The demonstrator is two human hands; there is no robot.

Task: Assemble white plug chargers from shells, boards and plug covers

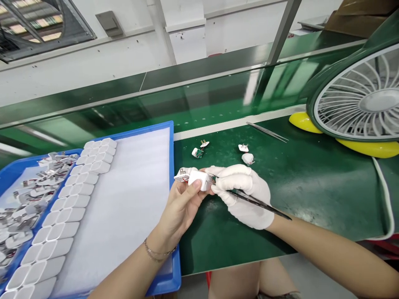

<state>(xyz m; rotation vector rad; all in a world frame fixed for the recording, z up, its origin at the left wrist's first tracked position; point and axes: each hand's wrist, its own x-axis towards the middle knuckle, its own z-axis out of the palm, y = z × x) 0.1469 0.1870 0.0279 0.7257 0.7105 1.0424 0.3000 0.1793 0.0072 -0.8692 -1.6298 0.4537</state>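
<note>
My bare left hand [184,203] is closed around a white cube-shaped housing [198,179]. A small white part with metal prongs [182,176] sits at the housing's left side, against my fingers. My right hand [245,193], in a white glove, grips black-handled tweezers [262,204], whose metal tips touch the housing's right side. Beyond my hands on the green table lie a small part with a green circuit board [197,153], a pronged white piece [204,144], another pronged piece [243,148] and a rounded white piece [248,158].
A blue tray [171,153] at left holds rows of white housings [75,201]. Farther left, another blue tray [18,157] holds many pronged parts. Metal tweezers [267,131] lie at the back of the table. A fan [361,99] with yellow feet stands at right, its cable [385,195] nearby.
</note>
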